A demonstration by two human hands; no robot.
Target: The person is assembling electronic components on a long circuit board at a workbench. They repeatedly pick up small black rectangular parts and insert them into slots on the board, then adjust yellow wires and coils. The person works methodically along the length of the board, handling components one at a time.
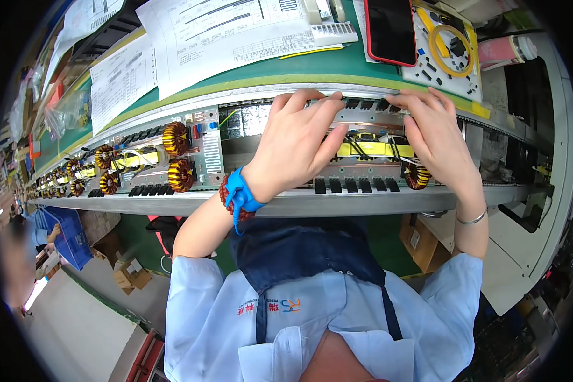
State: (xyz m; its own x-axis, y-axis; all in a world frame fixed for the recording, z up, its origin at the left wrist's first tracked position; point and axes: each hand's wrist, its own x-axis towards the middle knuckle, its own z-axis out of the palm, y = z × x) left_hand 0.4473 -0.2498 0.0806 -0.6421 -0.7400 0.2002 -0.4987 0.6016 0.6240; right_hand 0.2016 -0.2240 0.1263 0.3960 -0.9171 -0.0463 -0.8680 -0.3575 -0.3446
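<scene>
A circuit board [369,169] sits in a metal conveyor track in front of me. It carries a yellow-wrapped transformer [366,149], a wire-wound ring coil [417,176] and black parts [346,185] along its near side. My left hand [299,141] reaches over the board's left part, fingers bent onto its far edge and thumb held apart. Over the right part is my right hand [434,137], its fingertips at the far row of black parts and its thumb apart. I see nothing held in either hand; the fingertips partly hide what they touch.
More boards with ring coils [176,139] line the track to the left. Beyond the rail lie paper sheets [204,44], a red-edged phone [390,32] and a white tray [445,70] with small parts and a tape roll. A blue crate [67,237] stands lower left, near another person.
</scene>
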